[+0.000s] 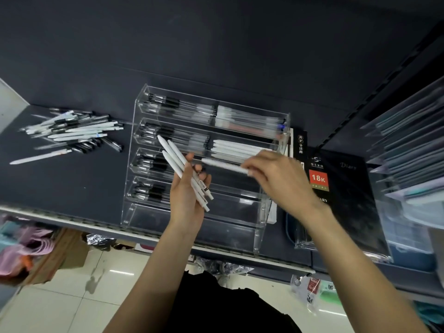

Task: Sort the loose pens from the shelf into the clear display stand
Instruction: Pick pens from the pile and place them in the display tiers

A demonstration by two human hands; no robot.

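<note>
- Loose pens [72, 134], well to the left of the clear display stand [144, 131] on the dark shelf [72, 188]: a jumbled fan of slim barrels, some white and matte, some clear with black grips and caps. They look light, stiff and smooth, so likely to roll or slip; a pinch at mid-barrel should serve best.
- One long white pen [40, 157] lies apart, below the heap and farther from the stand.
- The stand is hard, glossy clear plastic, stepped in tiers with a middle divider. Its left compartments hold black-gripped pens; white pens [237, 148] lie in the right compartment of the second tier from the back. The front tier looks bare.
- Left hand [186, 195], in front of the stand's middle tiers, is curled round a bundle of white pens [182, 169], held at their lower halves with rounded ends fanning up and left.
- Right hand [276, 176], over the stand's right side, pinches a single white pen [223, 165] at one end; the pen lies nearly level, pointing left, just in front of the white row.
- Right of the stand lies a black diary [346, 183] with an orange "18K" label, its cover matte.
</note>
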